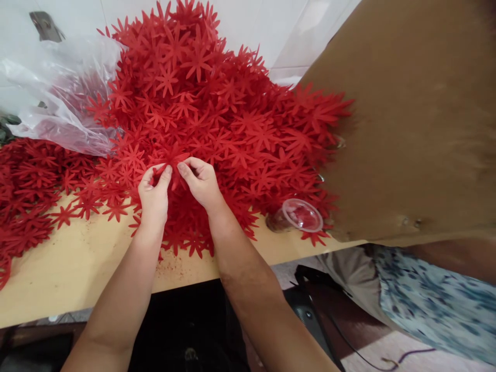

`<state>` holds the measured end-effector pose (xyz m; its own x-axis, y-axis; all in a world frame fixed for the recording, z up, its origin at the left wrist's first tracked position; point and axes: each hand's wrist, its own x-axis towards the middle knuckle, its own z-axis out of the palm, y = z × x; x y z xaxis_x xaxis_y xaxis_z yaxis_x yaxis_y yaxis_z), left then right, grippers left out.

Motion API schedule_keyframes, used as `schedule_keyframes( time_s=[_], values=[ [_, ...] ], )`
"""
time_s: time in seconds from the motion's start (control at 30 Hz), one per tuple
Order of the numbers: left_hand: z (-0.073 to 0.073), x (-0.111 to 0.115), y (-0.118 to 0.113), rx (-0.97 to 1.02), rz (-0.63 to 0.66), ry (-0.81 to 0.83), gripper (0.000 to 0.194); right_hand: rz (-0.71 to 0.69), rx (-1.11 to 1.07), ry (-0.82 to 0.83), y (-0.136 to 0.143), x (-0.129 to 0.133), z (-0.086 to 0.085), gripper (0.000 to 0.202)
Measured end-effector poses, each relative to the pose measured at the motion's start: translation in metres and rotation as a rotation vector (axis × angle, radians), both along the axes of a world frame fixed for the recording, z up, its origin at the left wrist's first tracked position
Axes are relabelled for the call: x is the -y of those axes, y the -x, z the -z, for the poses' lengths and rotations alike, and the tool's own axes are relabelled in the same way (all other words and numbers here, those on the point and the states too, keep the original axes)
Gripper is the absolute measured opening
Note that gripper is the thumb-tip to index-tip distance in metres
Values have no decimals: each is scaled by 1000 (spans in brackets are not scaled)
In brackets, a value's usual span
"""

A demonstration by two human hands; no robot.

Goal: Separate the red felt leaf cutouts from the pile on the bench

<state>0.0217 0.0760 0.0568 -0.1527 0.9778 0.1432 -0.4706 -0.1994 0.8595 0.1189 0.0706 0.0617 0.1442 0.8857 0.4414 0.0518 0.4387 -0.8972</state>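
Both hands meet in front of a tall heap of red petal cutouts (pixel 232 129), each shaped like a many-pointed flower. My left hand (pixel 155 186) pinches one red flower cutout (pixel 174 160) between thumb and fingers. On the other side of the same piece, my right hand (pixel 199 181) is closed in a pinch with its thumb against the fingers. The held cutout blends into the heap behind it, so its full outline is hard to make out.
A clear plastic cup (pixel 302 214) stands at the table's front right. Left are a transparent plastic bag (pixel 65 98) and more red cutouts (pixel 27 191). A large brown board (pixel 411 124) rises at right. Another person's patterned clothing (pixel 437 305) shows below it. Red crumbs lie on the wooden table (pixel 89 258).
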Motion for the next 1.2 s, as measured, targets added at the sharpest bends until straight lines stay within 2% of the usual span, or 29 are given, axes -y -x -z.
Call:
schedule_keyframes(
  time_s=[0.13,0.2,0.27,0.43,0.5,0.63,0.77,0.93,1.07,1.2],
  values=[
    [-5,-7,10,171,-88,87,28,93,-103,9,-8,-5,5,41],
    [-7,-10,16,203,-102,126,32,177,-175,-17,-14,-8,8,41],
    [-8,-12,19,189,-84,140,36,195,-229,-23,-17,-8,8,41],
    [-4,-6,9,-29,-48,26,31,-105,-201,82,-3,-1,1,47],
    [-1,-5,5,-110,-79,-3,28,-141,-155,124,4,0,0,46],
    [4,-8,7,-139,-131,14,27,-40,-105,126,6,-2,2,43],
    [1,-15,16,-59,-165,62,30,109,-139,85,-5,-7,6,44],
    [-6,-15,20,20,-99,142,35,281,-155,45,-18,-13,14,44],
    [-7,-5,10,-68,-35,97,31,282,-108,37,-16,-13,15,41],
    [-5,2,4,-184,43,-49,18,168,-197,20,-13,-11,11,32]
  ],
)
